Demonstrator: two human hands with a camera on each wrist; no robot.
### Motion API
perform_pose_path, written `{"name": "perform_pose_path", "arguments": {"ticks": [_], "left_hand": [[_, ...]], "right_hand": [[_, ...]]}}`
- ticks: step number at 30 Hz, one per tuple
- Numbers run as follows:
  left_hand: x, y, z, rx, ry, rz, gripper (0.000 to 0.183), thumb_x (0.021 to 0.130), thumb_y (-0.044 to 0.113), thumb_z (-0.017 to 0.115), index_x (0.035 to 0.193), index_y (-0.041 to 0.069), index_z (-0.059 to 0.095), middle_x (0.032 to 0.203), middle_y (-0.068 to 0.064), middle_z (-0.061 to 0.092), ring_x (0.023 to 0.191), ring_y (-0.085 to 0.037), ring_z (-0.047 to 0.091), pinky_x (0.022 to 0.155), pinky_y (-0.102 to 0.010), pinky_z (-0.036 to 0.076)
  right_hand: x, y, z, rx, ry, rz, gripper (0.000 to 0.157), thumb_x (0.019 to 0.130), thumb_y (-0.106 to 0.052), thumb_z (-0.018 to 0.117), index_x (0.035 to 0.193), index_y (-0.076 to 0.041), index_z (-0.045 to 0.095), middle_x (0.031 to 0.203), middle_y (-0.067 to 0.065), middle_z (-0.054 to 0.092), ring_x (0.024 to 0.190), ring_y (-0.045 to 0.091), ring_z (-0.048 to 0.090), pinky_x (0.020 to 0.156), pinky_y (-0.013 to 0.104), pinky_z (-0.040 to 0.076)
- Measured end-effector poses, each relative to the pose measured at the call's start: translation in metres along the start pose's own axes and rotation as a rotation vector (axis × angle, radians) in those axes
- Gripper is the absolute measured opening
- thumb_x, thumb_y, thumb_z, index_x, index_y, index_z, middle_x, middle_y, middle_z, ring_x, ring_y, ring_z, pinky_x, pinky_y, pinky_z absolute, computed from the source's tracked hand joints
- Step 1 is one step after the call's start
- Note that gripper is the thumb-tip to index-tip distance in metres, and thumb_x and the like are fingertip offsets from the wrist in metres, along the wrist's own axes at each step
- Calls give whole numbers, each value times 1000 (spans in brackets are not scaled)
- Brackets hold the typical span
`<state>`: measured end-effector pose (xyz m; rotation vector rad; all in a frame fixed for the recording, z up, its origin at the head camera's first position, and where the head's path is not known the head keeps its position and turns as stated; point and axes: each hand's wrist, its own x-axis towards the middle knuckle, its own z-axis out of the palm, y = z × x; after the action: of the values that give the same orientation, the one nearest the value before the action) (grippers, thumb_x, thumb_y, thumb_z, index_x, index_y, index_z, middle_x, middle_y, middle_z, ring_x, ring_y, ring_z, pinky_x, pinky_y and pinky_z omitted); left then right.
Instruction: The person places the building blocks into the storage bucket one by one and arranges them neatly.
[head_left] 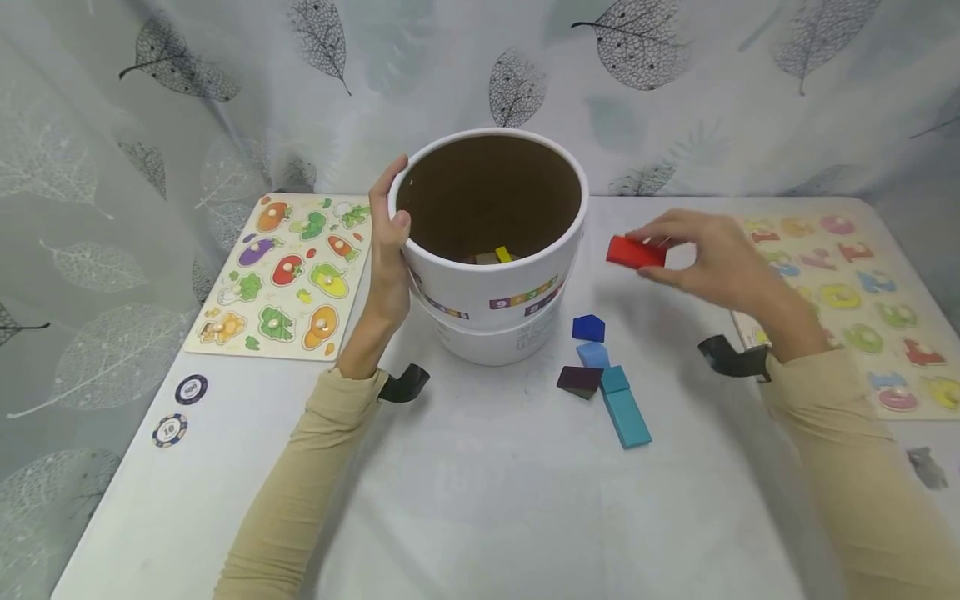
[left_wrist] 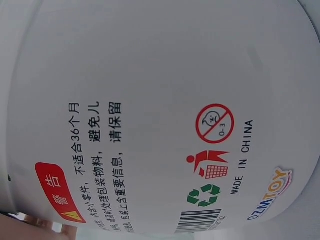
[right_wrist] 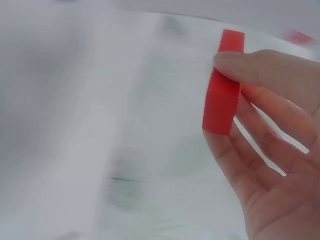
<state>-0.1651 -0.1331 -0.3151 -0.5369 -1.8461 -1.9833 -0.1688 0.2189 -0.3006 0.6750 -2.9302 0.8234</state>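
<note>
A white bucket, printed with number labels, stands at the back middle of the table and fills the left wrist view. My left hand grips its left side at the rim, thumb near the edge. Inside, a yellow block shows at the bottom; much of the interior is dark. To the right of the bucket, my right hand pinches a red block between thumb and fingers, above the table. Below it lie a dark blue block, a light blue block, a dark purple block and teal blocks.
A vegetable puzzle board lies left of the bucket, with two poker chips in front of it. At the right is a pale letter puzzle board. A small grey object sits near the right edge. A leaf-patterned curtain hangs behind.
</note>
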Motion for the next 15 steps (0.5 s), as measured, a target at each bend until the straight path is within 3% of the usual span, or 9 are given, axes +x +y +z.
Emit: {"name": "perform_pose_path", "arguments": {"ticks": [2,7,9,12,15], "left_hand": [[0,1,1,6,1,2,86,80,66,48,150,18,30,144,-6,45,130,-26,44,111,-46,32],[0,1,1,20,9,5,90,79,69,49,150,16,30,143,-7,45,130,-25,44,111,-45,32],[0,1,0,25,6,3,91,79,69,49,150,15,30,144,-8,44,131,-25,43,111,-45,31],[-1,1,0,26,2,-5,92,79,69,48,151,14,29,144,-8,43,131,-25,42,111,-45,31],[-1,1,1,23,2,-3,89,80,67,48,151,15,29,144,-7,43,130,-23,43,110,-42,32]], "right_hand": [[3,-14,-22,-35,105,-58,53,79,-7,79,129,-10,63,118,16,65,107,33,61,96,40,50],[14,-57,-57,10,339,-242,55,78,-2,78,130,-13,64,121,11,65,107,-1,58,94,5,39],[20,-74,-60,96,370,-313,55,77,2,77,129,-10,64,121,11,65,107,-6,56,95,8,43],[29,-95,-55,210,354,-408,52,76,6,76,126,-5,66,118,12,66,107,1,59,95,14,47],[38,-106,-45,245,314,-467,49,76,4,77,123,-3,66,116,11,67,105,5,62,94,16,48]]}}
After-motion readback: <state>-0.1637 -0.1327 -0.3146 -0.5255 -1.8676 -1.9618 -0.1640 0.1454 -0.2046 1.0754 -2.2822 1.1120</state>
